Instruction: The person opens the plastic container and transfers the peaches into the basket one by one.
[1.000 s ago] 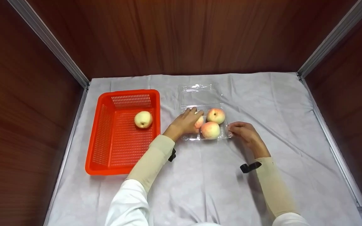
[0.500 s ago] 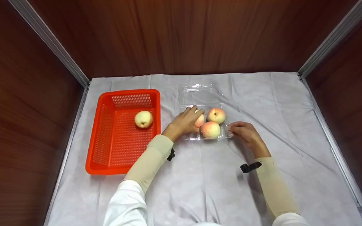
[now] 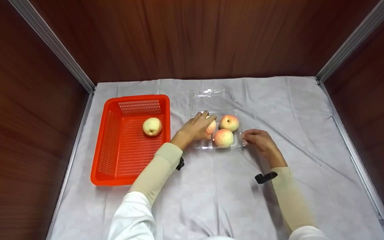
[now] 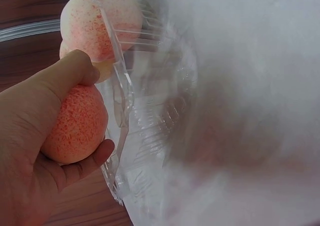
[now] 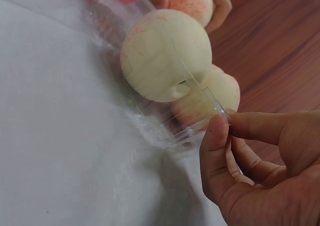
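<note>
My left hand [image 3: 193, 130] grips a red-speckled peach [image 4: 80, 126] at the left end of a clear plastic clamshell box [image 3: 208, 104]. Thumb and fingers curl round the fruit, close over the box's rim in the left wrist view. The lid lies folded back, away from me. Two more peaches sit in the right part of the base, a far one [image 3: 229, 123] and a near one [image 3: 223, 138]. With thumb and fingertips, my right hand [image 3: 260, 141] pinches the box's right edge, seen closely in the right wrist view.
Left of the box stands a red plastic basket [image 3: 97, 166] with slotted walls, a single pale yellow fruit [image 3: 152, 126] inside. A grey-white cloth [image 3: 312, 133] covers the table. Dark wood-grain panels [image 3: 192, 40] with metal corner rails enclose the back and both sides.
My left hand and forearm have shifted slightly to the left, and the peach in my fingers sits a touch farther up in the head view. My right hand keeps its place.
</note>
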Demonstrator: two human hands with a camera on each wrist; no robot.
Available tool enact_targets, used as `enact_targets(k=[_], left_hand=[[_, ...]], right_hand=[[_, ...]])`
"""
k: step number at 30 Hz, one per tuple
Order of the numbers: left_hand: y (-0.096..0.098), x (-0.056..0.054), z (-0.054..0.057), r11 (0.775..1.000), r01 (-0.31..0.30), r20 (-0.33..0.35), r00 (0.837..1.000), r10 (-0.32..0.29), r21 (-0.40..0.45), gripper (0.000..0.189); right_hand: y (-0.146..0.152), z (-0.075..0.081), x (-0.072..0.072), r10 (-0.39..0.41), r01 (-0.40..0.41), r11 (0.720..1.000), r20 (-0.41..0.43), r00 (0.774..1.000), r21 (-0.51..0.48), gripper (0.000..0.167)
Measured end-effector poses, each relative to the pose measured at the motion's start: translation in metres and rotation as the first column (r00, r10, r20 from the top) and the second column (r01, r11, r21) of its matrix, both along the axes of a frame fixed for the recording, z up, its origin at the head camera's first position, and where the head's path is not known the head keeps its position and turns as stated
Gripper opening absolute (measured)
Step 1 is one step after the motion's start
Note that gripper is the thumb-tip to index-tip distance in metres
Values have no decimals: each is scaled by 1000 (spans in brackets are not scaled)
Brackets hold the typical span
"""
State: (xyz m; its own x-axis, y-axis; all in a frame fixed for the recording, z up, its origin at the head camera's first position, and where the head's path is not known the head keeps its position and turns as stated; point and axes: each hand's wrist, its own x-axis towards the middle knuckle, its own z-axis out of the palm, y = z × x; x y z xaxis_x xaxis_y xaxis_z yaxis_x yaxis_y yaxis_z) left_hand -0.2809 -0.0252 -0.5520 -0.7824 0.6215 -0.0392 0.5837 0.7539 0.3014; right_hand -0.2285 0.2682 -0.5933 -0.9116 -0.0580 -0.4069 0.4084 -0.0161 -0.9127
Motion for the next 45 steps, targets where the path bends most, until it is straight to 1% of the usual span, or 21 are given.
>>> enact_targets(k=[6, 11, 15, 21, 28, 35, 37, 42, 45], left_hand=[[-1, 0, 2, 1000, 5, -16, 1000, -5, 4, 69], [-1, 0, 4, 1000, -5, -1, 1000, 5, 1, 71], [-2, 0, 8, 1000, -7, 8, 1000, 7, -1, 72], [-4, -1, 16, 1000, 3, -5, 1000, -3, 21, 75], [-8, 1, 20, 1000, -2, 0, 1000, 2, 30, 75], [-11, 4, 21, 998, 21, -63, 998, -18, 52, 70], [-12, 4, 22, 998, 25, -71, 997, -20, 60, 69], [-14, 4, 25, 998, 20, -71, 997, -16, 66, 69], [-15, 4, 28, 998, 13, -56, 998, -10, 66, 69]], right_hand=[[0, 2, 1, 9, -9, 1000, 18, 1000, 10, 16], [-1, 4, 2, 8, -8, 1000, 21, 1000, -2, 20], [-1, 4, 2, 0, 0, 1000, 24, 1000, -1, 16], [0, 1, 0, -10, 10, 1000, 6, 1000, 27, 7], [-2, 2, 0, -4, 4, 1000, 4, 1000, 20, 8], [0, 3, 1, -7, 7, 1000, 13, 1000, 8, 6], [0, 2, 1, -8, 8, 1000, 11, 1000, 7, 6], [1, 2, 0, 2, -2, 1000, 6, 1000, 17, 6], [0, 3, 1, 0, 0, 1000, 5, 1000, 9, 6]])
